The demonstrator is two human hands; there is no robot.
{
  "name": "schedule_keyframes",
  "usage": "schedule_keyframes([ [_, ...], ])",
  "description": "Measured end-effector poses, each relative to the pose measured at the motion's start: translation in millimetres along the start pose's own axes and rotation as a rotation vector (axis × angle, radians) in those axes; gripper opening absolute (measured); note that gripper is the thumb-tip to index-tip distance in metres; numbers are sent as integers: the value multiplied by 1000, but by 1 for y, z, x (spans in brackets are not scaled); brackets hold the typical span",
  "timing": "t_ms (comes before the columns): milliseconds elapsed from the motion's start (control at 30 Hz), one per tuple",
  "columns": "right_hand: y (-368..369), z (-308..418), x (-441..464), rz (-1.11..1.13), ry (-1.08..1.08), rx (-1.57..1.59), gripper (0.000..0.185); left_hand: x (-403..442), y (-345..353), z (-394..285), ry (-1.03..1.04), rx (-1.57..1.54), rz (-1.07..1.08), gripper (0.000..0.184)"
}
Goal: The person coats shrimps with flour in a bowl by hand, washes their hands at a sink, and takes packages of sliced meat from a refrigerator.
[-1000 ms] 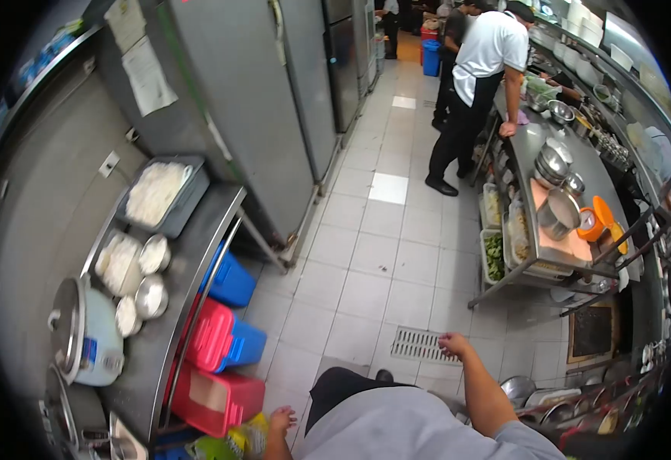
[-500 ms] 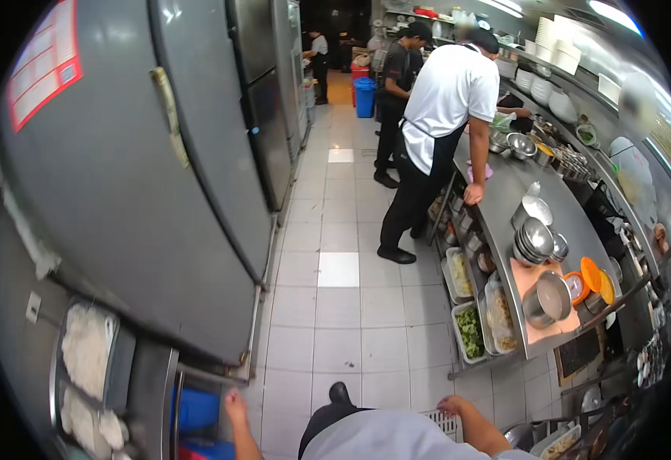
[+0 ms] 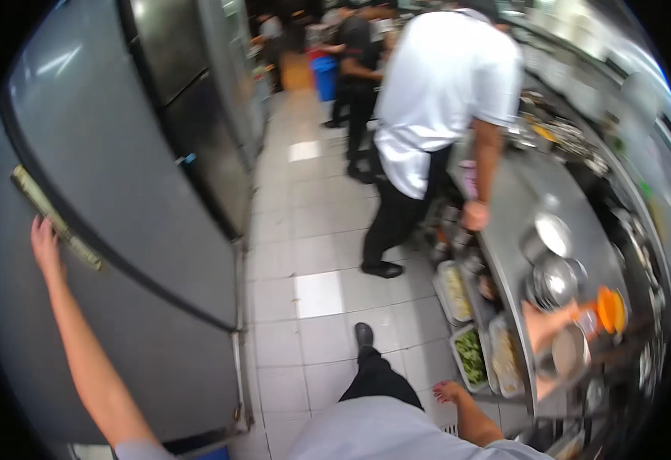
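My left arm stretches out to the grey refrigerator door [image 3: 144,322]. The fingers of my left hand [image 3: 45,244] are extended at the left edge of its long, worn door handle [image 3: 55,217]; whether they touch it I cannot tell. The hand is open and not wrapped round the handle. Low at my right side hangs my right hand [image 3: 448,392], loosely open with nothing seen in it. It is nearest to a tub of chopped green vegetables [image 3: 470,357] on the lower shelf of the counter, apart from it.
A steel counter [image 3: 504,222] on the right carries metal bowls [image 3: 554,284], a pot [image 3: 569,353] and orange lids [image 3: 610,309]. A co-worker in a white shirt [image 3: 446,92] leans on it. Another person in dark clothes [image 3: 358,69] stands beyond. A blue bin [image 3: 324,77] stands far down the tiled aisle [image 3: 289,253].
My left hand has risen from low at my side to the refrigerator handle. I have stepped forward, and the counter and co-worker appear closer. My right hand stays low.
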State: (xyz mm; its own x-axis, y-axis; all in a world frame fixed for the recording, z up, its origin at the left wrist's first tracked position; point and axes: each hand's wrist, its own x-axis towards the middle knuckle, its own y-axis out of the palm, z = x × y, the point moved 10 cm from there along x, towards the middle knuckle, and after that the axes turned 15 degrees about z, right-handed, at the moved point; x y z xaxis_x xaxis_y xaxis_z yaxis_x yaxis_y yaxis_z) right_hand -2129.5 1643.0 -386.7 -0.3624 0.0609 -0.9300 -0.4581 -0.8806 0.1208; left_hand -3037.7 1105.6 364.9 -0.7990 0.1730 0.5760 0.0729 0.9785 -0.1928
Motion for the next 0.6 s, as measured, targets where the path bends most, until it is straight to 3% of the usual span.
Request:
schedule_keyframes([
  [33,-8,30,12,59,-3,-8,24,2,23,-20,-104,117,-92,70],
  [67,-20,61,22,54,34,-65,22,2,37,-18,-276,153,-235,63],
  [100,-36,99,35,46,63,-129,19,22,26,-12,-39,130,-321,50],
  [133,-55,133,56,127,64,-61,18,14,20,-9,23,38,-531,42],
  [200,-68,205,80,233,111,-54,17,-8,41,-35,81,-3,-624,38],
  [267,-83,327,85,83,-101,-350,17,-18,50,-46,136,-97,-612,35],
  [433,-57,497,175,271,-96,-598,15,-89,123,-103,172,167,-723,32],
  [533,6,588,177,316,-153,-762,12,-174,151,-148,326,170,-747,29],
  [600,61,628,179,341,-105,-912,12,-240,162,-185,254,196,-833,35],
])
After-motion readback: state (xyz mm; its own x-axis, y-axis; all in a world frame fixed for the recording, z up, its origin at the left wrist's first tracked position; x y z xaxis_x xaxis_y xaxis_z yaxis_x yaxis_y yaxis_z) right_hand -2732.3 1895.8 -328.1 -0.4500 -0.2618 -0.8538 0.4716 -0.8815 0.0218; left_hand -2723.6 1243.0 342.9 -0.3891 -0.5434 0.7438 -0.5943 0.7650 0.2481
